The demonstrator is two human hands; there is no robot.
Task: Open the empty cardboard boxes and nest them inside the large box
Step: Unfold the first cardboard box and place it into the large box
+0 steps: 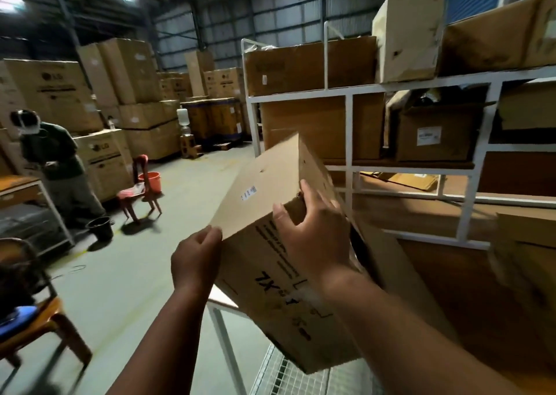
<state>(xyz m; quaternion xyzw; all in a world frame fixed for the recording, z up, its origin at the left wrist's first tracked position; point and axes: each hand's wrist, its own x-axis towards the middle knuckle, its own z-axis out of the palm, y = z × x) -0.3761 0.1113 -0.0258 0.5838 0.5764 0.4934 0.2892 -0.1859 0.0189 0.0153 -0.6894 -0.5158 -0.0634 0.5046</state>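
From the head camera, you hold a cardboard box (270,259) tilted in front of you, above the corner of a white wire-mesh cart (222,334). Your left hand (195,259) pinches the lower corner of the box's raised flap (264,184), thumb and fingers curled onto its edge. Your right hand (313,232) grips the box's upper edge, fingers hooked over into the opening beside that flap. The box sits between your two hands, with its printed side facing you. Behind it stands a white shelf rack (349,130) loaded with more cartons. Far left, another person (57,160) bends near a red chair (138,190).
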